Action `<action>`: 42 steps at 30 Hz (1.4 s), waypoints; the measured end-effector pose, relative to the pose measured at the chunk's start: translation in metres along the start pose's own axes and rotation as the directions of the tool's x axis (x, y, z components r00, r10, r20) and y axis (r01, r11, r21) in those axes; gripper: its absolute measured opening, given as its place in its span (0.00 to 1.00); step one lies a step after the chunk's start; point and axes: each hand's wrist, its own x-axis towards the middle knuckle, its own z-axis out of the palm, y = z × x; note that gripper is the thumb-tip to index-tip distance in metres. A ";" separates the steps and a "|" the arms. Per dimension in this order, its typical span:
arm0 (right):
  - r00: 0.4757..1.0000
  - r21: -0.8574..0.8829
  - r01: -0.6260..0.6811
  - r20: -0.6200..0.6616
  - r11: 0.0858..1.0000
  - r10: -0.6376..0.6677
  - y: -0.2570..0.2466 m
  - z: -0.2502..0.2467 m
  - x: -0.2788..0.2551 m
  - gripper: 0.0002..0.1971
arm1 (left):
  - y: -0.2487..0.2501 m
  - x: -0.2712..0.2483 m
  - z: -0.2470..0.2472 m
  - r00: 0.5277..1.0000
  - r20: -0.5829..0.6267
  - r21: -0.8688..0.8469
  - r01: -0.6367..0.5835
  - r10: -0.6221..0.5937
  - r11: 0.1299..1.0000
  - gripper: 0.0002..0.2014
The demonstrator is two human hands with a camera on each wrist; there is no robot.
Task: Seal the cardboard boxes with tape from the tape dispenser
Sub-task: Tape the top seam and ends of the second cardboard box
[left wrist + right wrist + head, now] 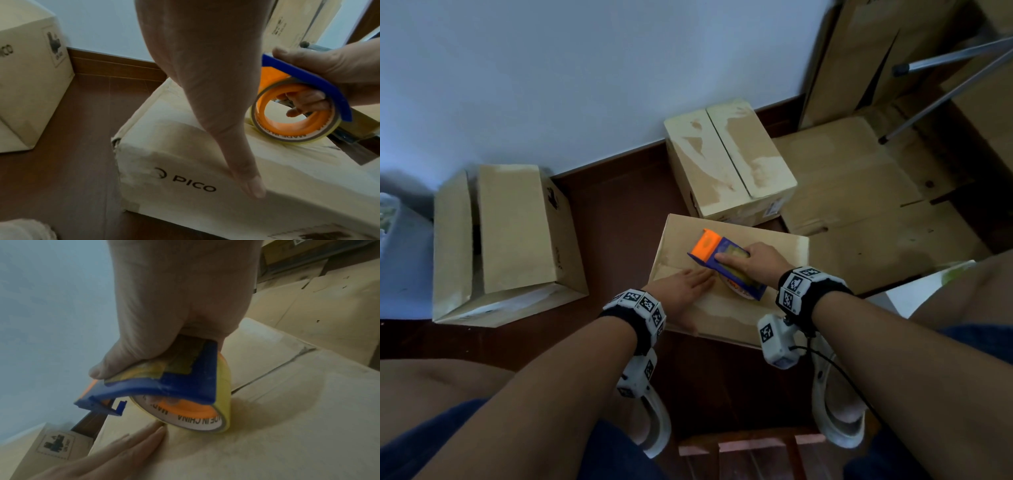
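Right hand (pixel 751 262) grips the dispenser (pixel 726 263), thumb over the blue frame and fingers curled through the orange core, so the roll can be pressed down and dragged along. The roll (pixel 185 415) sits on top of the near box (pixel 774 250), touching the cardboard right at the flap seam (pixel 273 371), likely so the tape straddles both flaps. Left hand (pixel 681 291) lies flat on the box top just beside the roll, fingers straight and together, holding nothing; judged as pinning the flaps down and steadying the box against the pull. Fingertips (pixel 158 430) nearly reach the roll. Whether tape is already stuck down under the roll, cannot tell. The far box (pixel 729 161) by the wall has closed flaps with the seam showing; the left box (pixel 506 240) has a flap gaping, so both probably not yet sealed. Flattened cardboard (pixel 859 192) lies to the right on the floor (pixel 619 212).
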 end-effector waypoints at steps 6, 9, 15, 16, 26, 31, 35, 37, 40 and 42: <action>1.000 -0.017 0.010 -0.002 1.000 -0.010 0.001 0.002 0.005 0.39 | -0.016 -0.014 0.002 0.975 -0.166 -0.189 0.113 -0.146 0.975 0.41; 1.000 -0.025 0.015 0.001 1.000 -0.015 0.001 0.002 0.005 0.39 | -0.039 -0.024 0.000 0.934 -0.209 -0.207 0.249 -0.291 0.946 0.29; 0.999 -0.039 0.030 0.026 0.999 -0.029 -0.011 -0.002 0.001 0.39 | -0.053 -0.026 0.008 0.946 -0.115 -0.215 0.273 -0.302 0.938 0.24; 0.998 -0.026 0.050 0.033 0.998 -0.049 -0.016 -0.001 0.000 0.40 | -0.056 -0.024 0.012 0.945 -0.129 -0.222 0.269 -0.301 0.937 0.24; 0.992 -0.085 0.109 0.074 0.990 -0.103 -0.024 0.014 0.008 0.37 | -0.058 -0.023 0.002 0.692 -0.305 -0.803 0.183 -0.655 0.568 0.17; 0.994 -0.113 0.084 0.077 0.990 -0.076 -0.026 0.015 0.010 0.37 | -0.048 -0.021 -0.014 0.771 0.247 -0.895 -0.050 -0.587 -0.443 0.17; 0.995 -0.137 0.075 0.072 0.988 -0.066 -0.028 0.015 0.009 0.37 | -0.042 -0.023 -0.020 0.817 0.284 -0.870 0.001 -0.502 -0.493 0.15; 0.995 -0.140 0.076 0.071 0.987 -0.067 -0.029 0.015 0.009 0.38 | -0.041 -0.022 -0.021 0.815 0.288 -0.864 -0.006 -0.503 -0.504 0.11; 0.995 -0.159 0.085 0.071 0.984 -0.075 -0.030 0.016 0.008 0.39 | -0.040 -0.022 -0.022 0.822 0.291 -0.858 -0.002 -0.489 -0.514 0.11; 0.995 -0.164 0.086 0.071 0.983 -0.075 -0.030 0.016 0.008 0.39 | -0.040 -0.022 -0.023 0.825 0.301 -0.845 -0.001 -0.479 -0.534 0.12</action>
